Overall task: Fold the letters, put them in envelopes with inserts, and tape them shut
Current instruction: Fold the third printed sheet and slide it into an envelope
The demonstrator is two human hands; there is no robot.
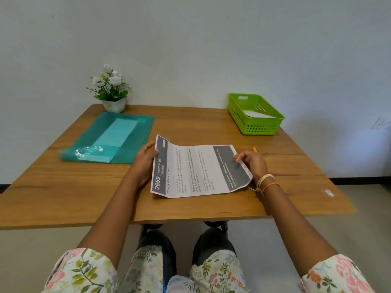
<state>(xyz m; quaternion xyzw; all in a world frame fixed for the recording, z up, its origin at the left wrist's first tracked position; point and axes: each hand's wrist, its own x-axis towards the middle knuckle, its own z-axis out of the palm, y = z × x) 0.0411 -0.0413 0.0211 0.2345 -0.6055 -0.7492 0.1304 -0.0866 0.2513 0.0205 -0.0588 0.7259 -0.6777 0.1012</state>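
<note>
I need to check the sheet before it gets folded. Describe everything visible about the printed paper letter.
The white printed paper letter lies sideways on the brown wooden table, unfolded but wavy, its ends lifted. A dark grey header band bears "2659" and "LIVING ROOM"; another grey band crosses the opposite end. The left hand holds the header end, and the right hand pinches the far end in its fingers.

Matt printed paper letter [198, 170] on a smooth wood-grain tabletop [63, 187]. Translucent teal plastic folder [135, 134]; perforated green plastic basket [254, 123]; floral cloth sleeves [80, 271].
</note>
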